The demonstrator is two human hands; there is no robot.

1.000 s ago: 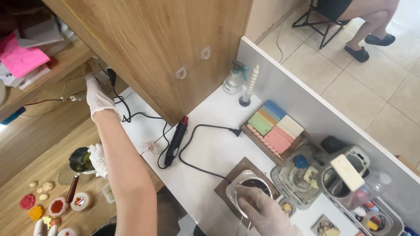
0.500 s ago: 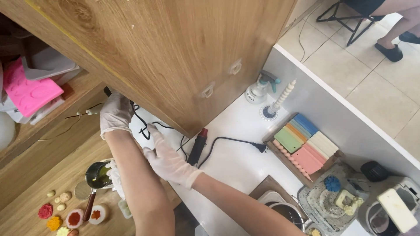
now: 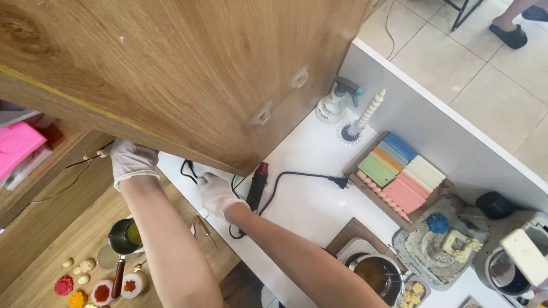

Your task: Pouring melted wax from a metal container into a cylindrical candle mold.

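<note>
Centrally, the gloved right hand [image 3: 217,195] is laid flat, fingers spread, on the white counter [image 3: 311,199] beside the black heat tool [image 3: 255,188] (cord trailing right), nothing being gripped. At left, the gloved left hand [image 3: 132,161] is pressed under the wooden cabinet [image 3: 188,74]; its grip cannot be told.

Right hand [image 3: 216,194] (gloved) beside black heat gun [image 3: 256,185].

Both hands, left [image 3: 132,161] and right [image 3: 218,194], in thin white gloves; forearms bare.
</note>
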